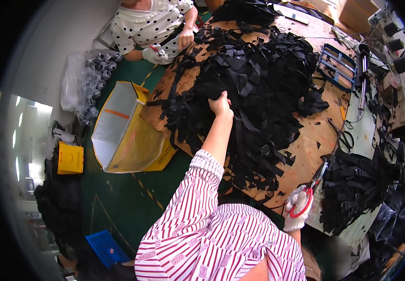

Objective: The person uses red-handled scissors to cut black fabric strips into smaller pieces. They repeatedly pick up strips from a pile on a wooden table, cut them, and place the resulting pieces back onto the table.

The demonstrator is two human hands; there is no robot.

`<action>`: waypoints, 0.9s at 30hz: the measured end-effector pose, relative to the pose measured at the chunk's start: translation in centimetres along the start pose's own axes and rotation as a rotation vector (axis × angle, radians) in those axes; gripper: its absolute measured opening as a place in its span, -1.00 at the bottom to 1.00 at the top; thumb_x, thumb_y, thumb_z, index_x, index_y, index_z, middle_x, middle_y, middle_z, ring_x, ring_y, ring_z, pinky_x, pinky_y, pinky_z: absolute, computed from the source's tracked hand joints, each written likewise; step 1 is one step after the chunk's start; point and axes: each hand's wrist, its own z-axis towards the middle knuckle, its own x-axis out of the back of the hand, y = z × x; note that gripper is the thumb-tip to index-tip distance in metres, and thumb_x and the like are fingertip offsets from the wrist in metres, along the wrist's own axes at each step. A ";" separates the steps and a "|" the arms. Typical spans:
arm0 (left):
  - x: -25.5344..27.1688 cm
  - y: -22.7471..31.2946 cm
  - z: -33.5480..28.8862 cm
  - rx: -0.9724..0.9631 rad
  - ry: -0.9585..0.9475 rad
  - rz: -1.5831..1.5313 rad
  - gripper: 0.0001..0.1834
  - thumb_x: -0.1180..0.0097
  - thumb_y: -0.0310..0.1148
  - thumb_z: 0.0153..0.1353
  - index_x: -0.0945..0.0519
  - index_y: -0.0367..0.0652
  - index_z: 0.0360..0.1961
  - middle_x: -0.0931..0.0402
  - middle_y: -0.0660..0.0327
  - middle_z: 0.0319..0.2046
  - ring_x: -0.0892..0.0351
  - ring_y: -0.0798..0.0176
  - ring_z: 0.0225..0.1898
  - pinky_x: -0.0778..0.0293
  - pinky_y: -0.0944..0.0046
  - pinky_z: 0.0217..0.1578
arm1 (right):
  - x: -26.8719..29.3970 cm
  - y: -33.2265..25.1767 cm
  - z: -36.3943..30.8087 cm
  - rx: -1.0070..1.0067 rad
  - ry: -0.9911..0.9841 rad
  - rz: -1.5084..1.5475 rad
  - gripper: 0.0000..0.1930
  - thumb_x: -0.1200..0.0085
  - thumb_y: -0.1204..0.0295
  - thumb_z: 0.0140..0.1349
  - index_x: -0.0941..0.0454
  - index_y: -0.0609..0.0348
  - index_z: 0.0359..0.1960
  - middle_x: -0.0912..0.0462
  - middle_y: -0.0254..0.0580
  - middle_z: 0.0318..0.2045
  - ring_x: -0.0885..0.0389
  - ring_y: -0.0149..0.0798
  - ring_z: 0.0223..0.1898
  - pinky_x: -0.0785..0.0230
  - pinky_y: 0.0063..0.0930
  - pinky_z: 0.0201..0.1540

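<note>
My left hand [221, 104], bare, reaches far into a big heap of black webbing straps [268, 70] on the wooden table. Its fingers are closed on a black strap at the heap's near left side; the fingertips are partly buried in the webbing. My right hand [297, 207] wears a white knit glove and stays low at the table's near edge. It holds scissors [307, 196] with red handles, their blades pointing away from me toward the table's right side.
Across the table a person in a dotted top [153, 28] works with one gloved hand. A yellow bag [158, 145] stands open on the green floor at left. On the right lie black-handled scissors [346, 138], a blue rack [337, 67] and another strap pile [352, 187].
</note>
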 end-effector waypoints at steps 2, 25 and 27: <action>-1.2 -0.1 -1.1 -0.059 0.108 0.124 -0.24 -0.27 -0.58 -0.03 -0.16 -0.38 0.19 -0.48 0.12 -0.44 -0.28 0.38 -0.75 -0.23 0.38 -0.75 | -0.3 -0.2 -0.1 -0.010 -0.002 -0.030 -0.80 0.01 0.44 0.23 -0.34 0.11 -0.14 -0.34 -0.39 -0.65 -0.26 -0.48 -0.76 -0.10 -0.68 -0.80; 5.0 6.0 -7.1 -0.413 -0.373 0.003 -0.78 -0.13 -0.44 0.19 -0.42 -0.22 -0.16 -0.43 0.27 -0.20 -0.45 0.35 -0.09 -0.41 0.29 -0.13 | -0.4 -1.5 -2.0 -0.072 -0.076 -0.430 -0.68 -0.02 0.55 0.08 -0.25 0.20 -0.13 -0.40 -0.28 -0.50 -0.32 -0.49 -0.77 -0.24 -0.67 -0.76; 5.3 5.8 -9.4 -0.664 -0.425 0.078 -0.82 -0.01 -0.35 0.29 -0.44 -0.25 -0.19 -0.47 0.26 -0.23 -0.46 0.37 -0.12 -0.37 0.45 -0.13 | -1.0 -1.6 -2.3 -0.092 -0.068 -0.497 -0.64 -0.05 0.57 0.06 -0.23 0.20 -0.11 -0.40 -0.26 -0.45 -0.33 -0.50 -0.75 -0.26 -0.68 -0.74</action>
